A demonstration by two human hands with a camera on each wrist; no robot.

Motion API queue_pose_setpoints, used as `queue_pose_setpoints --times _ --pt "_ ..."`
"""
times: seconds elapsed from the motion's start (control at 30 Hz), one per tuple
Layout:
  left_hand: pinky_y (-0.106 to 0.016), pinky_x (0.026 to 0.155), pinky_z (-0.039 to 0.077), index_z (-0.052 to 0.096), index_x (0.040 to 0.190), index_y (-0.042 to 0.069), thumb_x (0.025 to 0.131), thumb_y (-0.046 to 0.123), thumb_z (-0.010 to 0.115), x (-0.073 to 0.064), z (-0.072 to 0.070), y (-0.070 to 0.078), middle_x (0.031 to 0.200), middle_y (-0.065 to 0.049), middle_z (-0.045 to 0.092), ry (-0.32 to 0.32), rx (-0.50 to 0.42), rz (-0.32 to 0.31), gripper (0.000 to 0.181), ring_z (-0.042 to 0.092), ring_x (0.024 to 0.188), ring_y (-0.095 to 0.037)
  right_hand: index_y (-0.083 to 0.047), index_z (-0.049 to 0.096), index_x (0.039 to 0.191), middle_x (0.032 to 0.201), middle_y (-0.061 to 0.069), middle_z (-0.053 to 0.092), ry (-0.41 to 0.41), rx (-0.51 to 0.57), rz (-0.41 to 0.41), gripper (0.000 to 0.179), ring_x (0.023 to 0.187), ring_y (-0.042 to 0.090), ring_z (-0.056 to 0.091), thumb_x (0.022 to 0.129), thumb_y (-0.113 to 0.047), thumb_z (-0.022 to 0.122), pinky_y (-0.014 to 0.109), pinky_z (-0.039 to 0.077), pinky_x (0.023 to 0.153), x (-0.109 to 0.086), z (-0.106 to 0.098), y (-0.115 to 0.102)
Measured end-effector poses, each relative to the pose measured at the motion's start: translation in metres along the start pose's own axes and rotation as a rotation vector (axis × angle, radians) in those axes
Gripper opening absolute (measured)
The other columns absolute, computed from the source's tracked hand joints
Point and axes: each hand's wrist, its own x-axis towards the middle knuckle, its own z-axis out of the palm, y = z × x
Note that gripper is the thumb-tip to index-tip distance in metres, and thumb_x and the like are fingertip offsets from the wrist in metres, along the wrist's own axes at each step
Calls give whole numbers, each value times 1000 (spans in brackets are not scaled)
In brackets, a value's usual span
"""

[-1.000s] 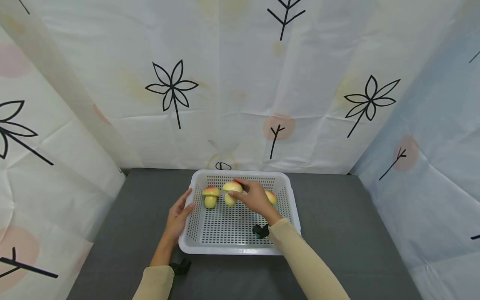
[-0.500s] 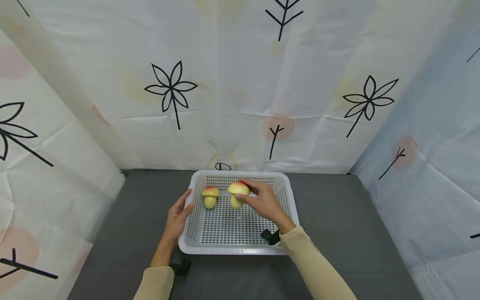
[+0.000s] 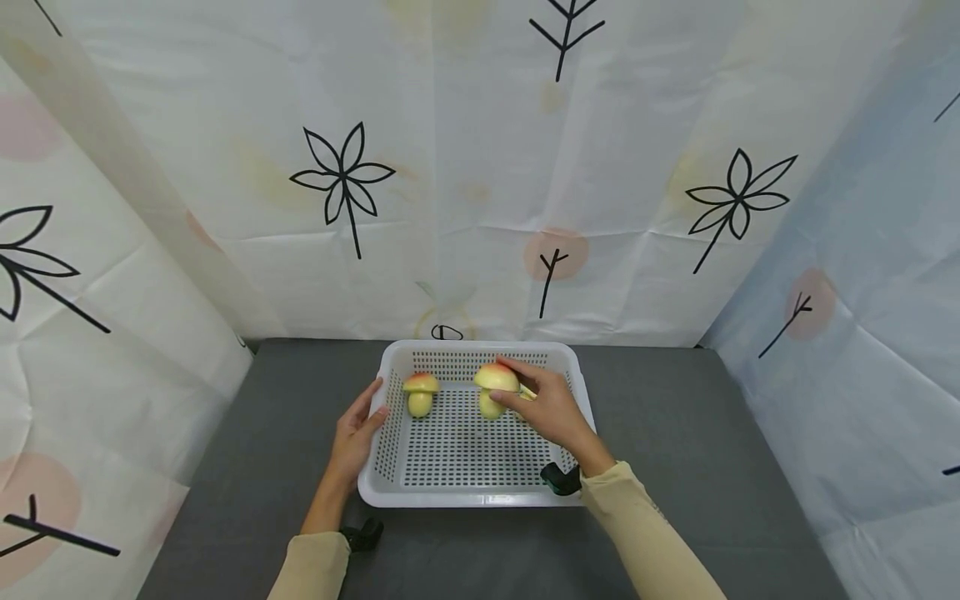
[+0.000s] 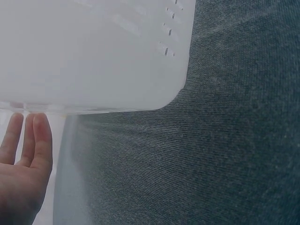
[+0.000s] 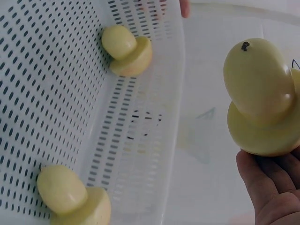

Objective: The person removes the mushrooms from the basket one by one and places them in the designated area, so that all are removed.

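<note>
My right hand [image 3: 551, 408] pinches a toy mushroom [image 3: 497, 379] by its cap, thumb on the near side, above the white basket [image 3: 480, 502]. The mushroom has a yellow stem and a cap with a reddish top; its rounded stem end faces the right wrist camera. A similar mushroom [image 3: 421, 395] stands in the left part of the basket. Another mushroom [image 5: 75, 197], mostly hidden behind my right hand in the head view, stands to the right. My left hand [image 3: 352, 437] holds the basket's left rim, thumb over it, fingers outside.
The basket has perforated walls and floor and sits on a dark grey tabletop [image 3: 300, 417]. White patterned cloth [image 3: 450, 167] hangs behind and on both sides. Dark wrist cameras [image 3: 561, 479] are strapped below both hands.
My right hand has moved to the right with the mushroom, away from the left one. The right mushroom is now more covered by the hand. My left hand has stayed on the rim.
</note>
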Motion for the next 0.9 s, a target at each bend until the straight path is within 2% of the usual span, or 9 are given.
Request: queue_pose_setpoints --times 0.23,0.33,0.57,0.7,0.9 --pt "-59 97 49 36 160 21 107 16 54 0 1 0 162 -5 34 15 3 -27 56 48 134 -40 2 56 142 138 20 60 46 9 -38 56 127 34 58 92 -14 77 46 47 104 -4 -16 8" --pt "-58 97 49 36 160 21 107 15 54 0 1 0 162 -6 34 15 1 -26 56 48 134 -40 4 55 142 139 21 59 55 8 -42 56 128 35 58 92 -12 76 43 47 104 -6 -24 11" --pt "-60 97 49 36 159 19 106 13 54 0 1 0 161 -8 36 18 -1 -13 57 49 134 -40 5 55 142 140 21 58 89 -13 -43 54 129 36 56 94 -11 74 45 48 103 -11 -41 16" --pt "-58 96 49 36 159 19 106 11 54 0 0 0 161 -8 36 20 -1 -12 57 49 134 -39 5 56 141 140 22 58 110 -25 -54 52 129 37 56 94 -8 74 38 48 103 -14 -50 17" --pt "-57 96 50 35 160 18 106 13 54 0 1 0 162 -8 35 13 -6 -12 57 48 134 -41 4 56 141 140 21 58 152 -21 -50 53 128 36 56 93 -8 75 22 47 100 -16 -64 21"
